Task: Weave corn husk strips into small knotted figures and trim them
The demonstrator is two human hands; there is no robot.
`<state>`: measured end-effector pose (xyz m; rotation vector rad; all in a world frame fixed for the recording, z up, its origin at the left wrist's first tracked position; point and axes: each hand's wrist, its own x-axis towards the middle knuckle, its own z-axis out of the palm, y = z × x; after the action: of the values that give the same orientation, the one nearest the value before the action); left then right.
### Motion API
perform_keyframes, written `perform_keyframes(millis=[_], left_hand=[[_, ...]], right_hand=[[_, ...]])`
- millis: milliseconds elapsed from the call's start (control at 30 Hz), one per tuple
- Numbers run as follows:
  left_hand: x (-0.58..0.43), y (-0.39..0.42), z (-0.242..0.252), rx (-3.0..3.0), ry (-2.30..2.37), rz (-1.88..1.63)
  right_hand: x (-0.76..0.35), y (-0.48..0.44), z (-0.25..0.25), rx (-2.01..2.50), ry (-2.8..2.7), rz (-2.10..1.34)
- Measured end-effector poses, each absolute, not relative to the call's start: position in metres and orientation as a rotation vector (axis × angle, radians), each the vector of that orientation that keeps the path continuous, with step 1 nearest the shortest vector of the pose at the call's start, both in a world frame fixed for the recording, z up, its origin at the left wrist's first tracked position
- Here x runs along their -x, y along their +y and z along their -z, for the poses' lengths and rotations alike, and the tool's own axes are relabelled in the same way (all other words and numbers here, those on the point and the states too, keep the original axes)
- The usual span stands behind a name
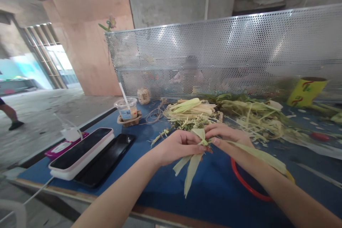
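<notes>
Between my two hands is a pale green corn husk piece (192, 174), gathered at a knot-like middle with strips hanging down. My left hand (184, 146) pinches it from the left, thumb and fingers closed on it. From the right, my right hand (226, 135) has its fingertips closed on the same husk near the knot. A long husk strip (260, 156) runs from there over my right forearm. Just behind my hands lies a pile of corn husks (191, 108) with thin shreds and small greenish bits in front.
Phones (107, 160) lie at left, near a drink cup (128, 108) in a cardboard holder. Twine (157, 112) trails behind. A red ring-shaped rim (248, 187) sits under my right forearm. More husks (251, 114), a yellow container (307, 92) and a perforated metal screen (213, 53) stand beyond.
</notes>
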<state>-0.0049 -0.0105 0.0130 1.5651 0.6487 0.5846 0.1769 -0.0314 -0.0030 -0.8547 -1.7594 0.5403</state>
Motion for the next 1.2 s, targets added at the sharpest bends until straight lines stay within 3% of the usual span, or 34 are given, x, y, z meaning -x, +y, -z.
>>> perform_keyframes(millis=[133,400,800,1200], left_hand=[[0.002,-0.011,-0.012,-1.721,0.749,-0.613],[-0.002,-0.012,-0.004,-1.709,0.722,-0.726],[-0.007,-0.011,-0.006,-1.487,0.719,-0.666],[-0.007,-0.015,-0.004,-1.709,0.747,-0.541]], right_hand=[[-0.168,-0.026,0.013,0.906,-1.511,-0.827],[-0.165,-0.026,0.019,0.948,-1.283,-1.049],[-0.165,-0.019,0.024,0.917,-1.217,-0.988],[-0.163,-0.026,0.02,0.789,-1.347,-1.004]])
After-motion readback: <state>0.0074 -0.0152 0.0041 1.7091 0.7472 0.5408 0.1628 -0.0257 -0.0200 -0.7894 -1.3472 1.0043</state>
